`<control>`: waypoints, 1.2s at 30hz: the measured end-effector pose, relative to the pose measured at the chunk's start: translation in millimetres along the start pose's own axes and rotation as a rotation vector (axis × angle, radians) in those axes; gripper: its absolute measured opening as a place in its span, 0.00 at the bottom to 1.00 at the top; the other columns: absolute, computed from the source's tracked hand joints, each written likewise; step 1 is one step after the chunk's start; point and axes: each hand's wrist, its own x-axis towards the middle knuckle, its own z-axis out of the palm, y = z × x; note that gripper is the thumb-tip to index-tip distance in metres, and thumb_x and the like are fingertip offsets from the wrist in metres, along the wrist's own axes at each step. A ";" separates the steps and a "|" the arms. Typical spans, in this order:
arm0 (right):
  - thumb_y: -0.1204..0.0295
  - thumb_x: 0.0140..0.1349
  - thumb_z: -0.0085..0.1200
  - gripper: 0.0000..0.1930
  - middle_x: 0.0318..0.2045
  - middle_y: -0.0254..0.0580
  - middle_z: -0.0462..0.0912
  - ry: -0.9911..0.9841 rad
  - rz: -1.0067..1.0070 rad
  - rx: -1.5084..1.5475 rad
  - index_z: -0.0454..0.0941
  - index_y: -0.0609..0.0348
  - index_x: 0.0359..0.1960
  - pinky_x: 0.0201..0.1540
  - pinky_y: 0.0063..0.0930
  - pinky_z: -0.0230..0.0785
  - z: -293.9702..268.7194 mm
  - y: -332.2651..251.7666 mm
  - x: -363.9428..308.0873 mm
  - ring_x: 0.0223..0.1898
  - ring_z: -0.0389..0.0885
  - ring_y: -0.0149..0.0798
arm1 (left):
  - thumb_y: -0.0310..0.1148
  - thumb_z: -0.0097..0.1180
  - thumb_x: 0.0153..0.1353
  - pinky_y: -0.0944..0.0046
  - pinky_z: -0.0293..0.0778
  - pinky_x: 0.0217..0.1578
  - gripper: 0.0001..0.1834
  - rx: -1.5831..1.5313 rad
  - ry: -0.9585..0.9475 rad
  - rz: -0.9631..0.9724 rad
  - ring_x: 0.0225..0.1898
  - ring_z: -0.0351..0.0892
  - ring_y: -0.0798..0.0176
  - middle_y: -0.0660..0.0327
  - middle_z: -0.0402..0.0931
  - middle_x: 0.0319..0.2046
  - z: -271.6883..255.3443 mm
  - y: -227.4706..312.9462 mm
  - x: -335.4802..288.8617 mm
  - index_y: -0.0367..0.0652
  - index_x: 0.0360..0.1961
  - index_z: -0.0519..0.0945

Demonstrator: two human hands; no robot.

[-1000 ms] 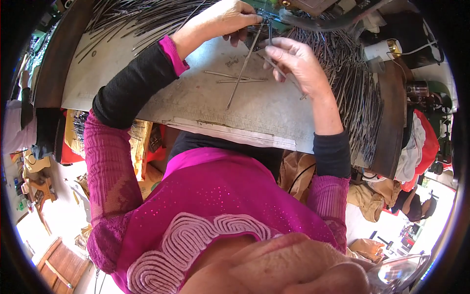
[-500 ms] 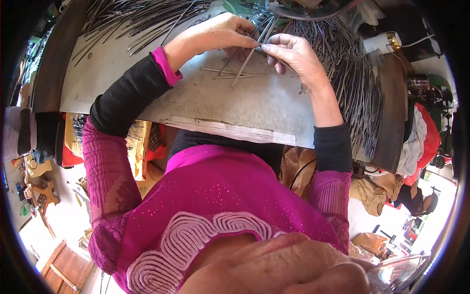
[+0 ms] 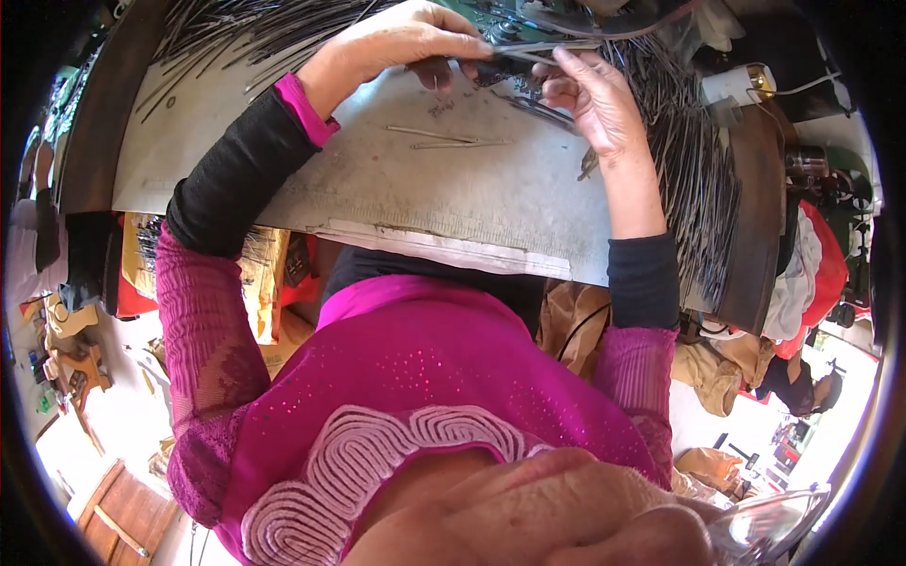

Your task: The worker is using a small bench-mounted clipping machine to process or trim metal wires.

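Ruler-type grad. marks [image 3: 453, 226] are running along near edge of grey tabletop [image 3: 368, 184], too blurry to read; sm. dark print-like marks are showing on brown cardbd. [image 3: 289, 341] below, also illegible.

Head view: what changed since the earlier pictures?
Over the last half second, the left hand moved up, the right hand rightward, parting. The thin strips between them swung from slanting down to pointing sideways. The two loose sticks on the table stayed put.
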 end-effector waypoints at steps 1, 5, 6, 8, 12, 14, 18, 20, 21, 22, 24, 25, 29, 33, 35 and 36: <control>0.68 0.59 0.53 0.11 0.32 0.48 0.81 -0.003 -0.001 -0.002 0.75 0.62 0.39 0.34 0.23 0.76 0.3 0.1 0.5 0.28 0.80 0.32 | 0.43 0.53 0.58 0.76 0.70 0.21 0.18 0.021 0.066 -0.018 0.19 0.73 0.74 0.64 0.74 0.23 -3.2 2.9 -2.4 0.36 0.35 0.78; 0.70 0.60 0.52 0.13 0.35 0.50 0.80 0.124 -0.127 0.073 0.73 0.65 0.42 0.35 0.23 0.76 -2.3 3.1 4.0 0.30 0.80 0.35 | 0.39 0.50 0.60 0.74 0.63 0.17 0.16 -0.156 0.139 0.025 0.14 0.69 0.74 0.65 0.69 0.12 -7.9 23.1 -6.2 0.40 0.20 0.74; 0.70 0.60 0.52 0.13 0.35 0.51 0.80 0.121 -0.148 0.079 0.73 0.65 0.42 0.35 0.24 0.76 0.3 3.1 5.0 0.31 0.80 0.35 | 0.38 0.52 0.59 0.75 0.61 0.18 0.16 -0.178 0.158 -0.006 0.14 0.66 0.74 0.66 0.68 0.12 -8.2 24.6 -6.4 0.42 0.18 0.73; 0.70 0.60 0.51 0.13 0.34 0.51 0.80 0.116 -0.168 0.084 0.72 0.65 0.43 0.35 0.25 0.76 2.9 3.4 6.4 0.31 0.80 0.35 | 0.38 0.52 0.59 0.74 0.60 0.17 0.16 -0.190 0.148 -0.017 0.14 0.65 0.74 0.66 0.68 0.13 -13.6 9.1 2.1 0.42 0.17 0.73; 0.70 0.60 0.50 0.13 0.34 0.51 0.79 0.139 -0.168 0.059 0.71 0.66 0.43 0.35 0.26 0.76 1.1 4.5 8.9 0.31 0.80 0.37 | 0.36 0.52 0.59 0.73 0.57 0.16 0.16 -0.268 0.139 -0.046 0.13 0.63 0.74 0.66 0.67 0.12 -11.4 2.2 8.6 0.42 0.16 0.71; 0.71 0.61 0.50 0.13 0.34 0.51 0.79 0.144 -0.167 0.063 0.71 0.66 0.43 0.35 0.26 0.76 2.1 4.4 9.6 0.31 0.80 0.38 | 0.35 0.52 0.59 0.73 0.57 0.15 0.16 -0.305 0.142 -0.030 0.13 0.62 0.74 0.67 0.66 0.12 -11.8 -0.3 10.4 0.42 0.16 0.71; 0.70 0.61 0.50 0.13 0.34 0.52 0.79 0.123 -0.201 0.082 0.71 0.67 0.43 0.34 0.26 0.77 2.9 5.2 11.0 0.31 0.81 0.38 | 0.34 0.53 0.59 0.73 0.56 0.15 0.16 -0.356 0.134 -0.012 0.13 0.60 0.74 0.68 0.62 0.12 -12.4 -1.2 10.5 0.42 0.16 0.70; 0.70 0.61 0.50 0.13 0.34 0.52 0.79 0.123 -0.200 0.074 0.71 0.67 0.43 0.34 0.26 0.77 2.7 6.0 10.9 0.31 0.81 0.38 | 0.34 0.52 0.59 0.73 0.56 0.15 0.16 -0.360 0.138 -0.050 0.13 0.60 0.75 0.69 0.62 0.12 -11.6 1.4 10.2 0.42 0.16 0.69; 0.70 0.61 0.50 0.13 0.34 0.53 0.79 0.130 -0.197 0.073 0.71 0.67 0.43 0.34 0.26 0.77 2.5 6.3 10.1 0.30 0.81 0.38 | 0.34 0.52 0.59 0.73 0.56 0.15 0.15 -0.364 0.142 -0.087 0.14 0.60 0.75 0.69 0.61 0.12 -10.8 3.3 9.4 0.42 0.16 0.69; 0.70 0.61 0.50 0.13 0.34 0.53 0.79 0.138 -0.193 0.073 0.71 0.67 0.43 0.34 0.25 0.77 2.4 6.5 9.4 0.30 0.81 0.38 | 0.34 0.52 0.59 0.73 0.56 0.15 0.15 -0.366 0.142 -0.087 0.14 0.60 0.75 0.69 0.61 0.12 -10.0 5.4 7.5 0.42 0.16 0.69; 0.70 0.61 0.50 0.13 0.34 0.53 0.79 0.135 -0.193 0.081 0.71 0.67 0.42 0.34 0.26 0.77 3.0 6.4 9.1 0.30 0.81 0.39 | 0.34 0.53 0.59 0.74 0.55 0.16 0.15 -0.369 0.131 -0.018 0.14 0.59 0.76 0.71 0.60 0.13 -8.7 9.5 3.0 0.42 0.17 0.70; 0.70 0.61 0.50 0.13 0.33 0.53 0.79 0.132 -0.193 0.090 0.71 0.68 0.42 0.34 0.26 0.77 3.7 6.2 9.3 0.30 0.81 0.39 | 0.34 0.53 0.59 0.74 0.55 0.16 0.15 -0.370 0.132 -0.017 0.14 0.59 0.76 0.71 0.60 0.13 -10.4 6.7 2.6 0.42 0.17 0.70; 0.70 0.61 0.50 0.13 0.33 0.54 0.79 0.144 -0.151 0.113 0.71 0.68 0.42 0.34 0.26 0.77 0.4 6.6 10.3 0.31 0.81 0.39 | 0.34 0.53 0.59 0.74 0.53 0.16 0.13 -0.389 -0.010 0.221 0.14 0.56 0.77 0.72 0.59 0.13 -12.3 10.1 1.1 0.39 0.20 0.74; 0.71 0.60 0.50 0.12 0.33 0.53 0.80 0.130 -0.119 0.150 0.72 0.68 0.42 0.34 0.28 0.77 0.9 10.3 13.6 0.31 0.81 0.40 | 0.35 0.53 0.59 0.75 0.51 0.16 0.13 -0.347 0.125 -0.033 0.14 0.54 0.78 0.73 0.57 0.13 -12.9 12.9 -5.3 0.38 0.22 0.76; 0.72 0.60 0.50 0.12 0.34 0.52 0.80 0.134 -0.137 0.171 0.72 0.67 0.42 0.35 0.30 0.77 2.7 10.6 13.8 0.31 0.81 0.42 | 0.35 0.53 0.59 0.74 0.51 0.16 0.13 -0.362 0.136 -0.019 0.14 0.54 0.78 0.73 0.57 0.13 -12.8 12.1 -2.9 0.38 0.22 0.76; 0.72 0.60 0.50 0.12 0.34 0.52 0.80 0.142 -0.152 0.194 0.72 0.67 0.43 0.35 0.30 0.77 0.4 10.9 13.0 0.32 0.81 0.42 | 0.36 0.53 0.59 0.74 0.51 0.16 0.13 -0.378 0.140 -0.004 0.14 0.54 0.78 0.73 0.57 0.13 -12.0 11.6 -4.2 0.38 0.22 0.75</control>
